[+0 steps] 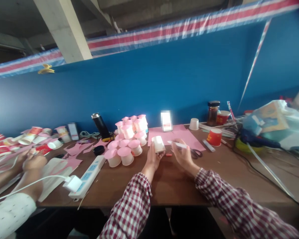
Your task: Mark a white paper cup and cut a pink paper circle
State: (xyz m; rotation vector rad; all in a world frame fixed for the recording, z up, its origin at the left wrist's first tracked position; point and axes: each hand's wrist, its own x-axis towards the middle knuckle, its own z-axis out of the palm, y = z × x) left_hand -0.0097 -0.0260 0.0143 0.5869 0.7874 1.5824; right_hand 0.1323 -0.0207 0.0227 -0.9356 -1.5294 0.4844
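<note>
A plain white paper cup (158, 144) is tipped over in my left hand (153, 160), whose fingers wrap round it. My right hand (182, 155) grips a slim white pen-like tube (179, 144); its narrow tip points toward the cup but stays apart from it. Its exact kind I cannot make out. Behind both hands lies a sheet of pink paper (189, 135). Dark-handled scissors (196, 153) rest beside my right hand, partly hidden by it. Between the hands a small red piece (168, 155) lies on the table.
Stacked white cups with pink paper tops (126, 152) stand left of my hands, beside a power strip (89, 176). At right are a red cup (214, 137), a jar (213, 113) and a plastic bag (279, 122). A co-worker's hands (35, 161) are at far left.
</note>
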